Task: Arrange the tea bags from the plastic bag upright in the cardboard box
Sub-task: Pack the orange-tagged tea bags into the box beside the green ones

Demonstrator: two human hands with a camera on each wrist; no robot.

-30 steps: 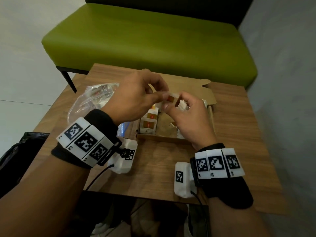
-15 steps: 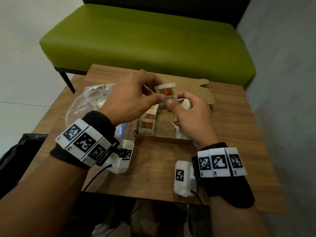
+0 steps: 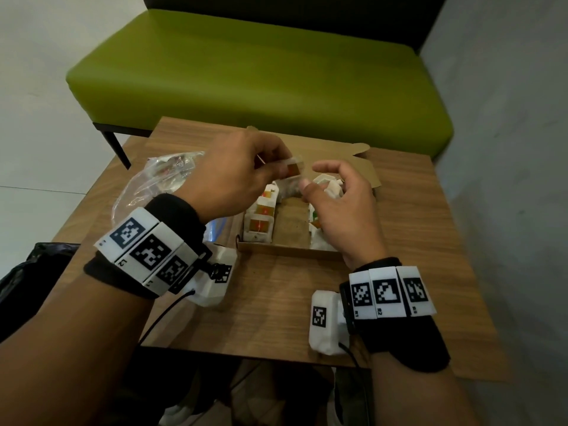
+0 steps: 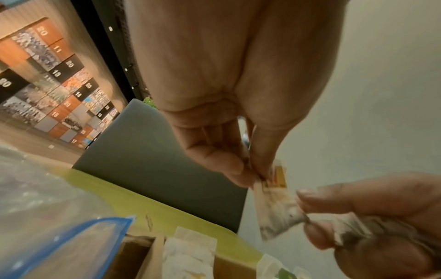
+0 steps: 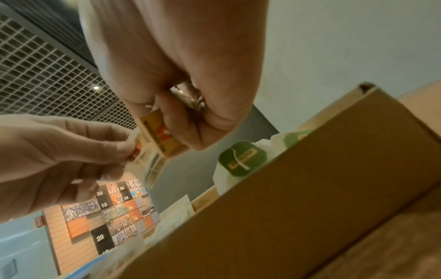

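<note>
My left hand [image 3: 284, 166] pinches the orange-tagged top of a tea bag [image 3: 292, 179] above the open cardboard box [image 3: 289, 252]. The left wrist view shows that tea bag [image 4: 276, 209] hanging from my left hand [image 4: 253, 175], with its lower end nipped by my right thumb and finger. My right hand [image 3: 313, 179] is curled round a small bunch of tea bags [image 3: 327, 182]; one yellow-orange tag [image 5: 162, 136] shows between its fingers [image 5: 188, 130]. Orange-tagged bags [image 3: 259, 224] stand upright along the box's left side. The clear plastic bag [image 3: 159, 179] lies left of the box.
Green-tagged tea bags [image 5: 243, 158] sit at the box's right side. The box lid [image 3: 347, 161] lies open toward a green bench [image 3: 261, 72] behind the small wooden table [image 3: 276, 302]. A grey wall runs along the right. A black bag [image 3: 27, 278] sits low left.
The tea bag held up between both hands has tipped over. My left hand keeps its tag end while my right hand has slid down and to the right.
</note>
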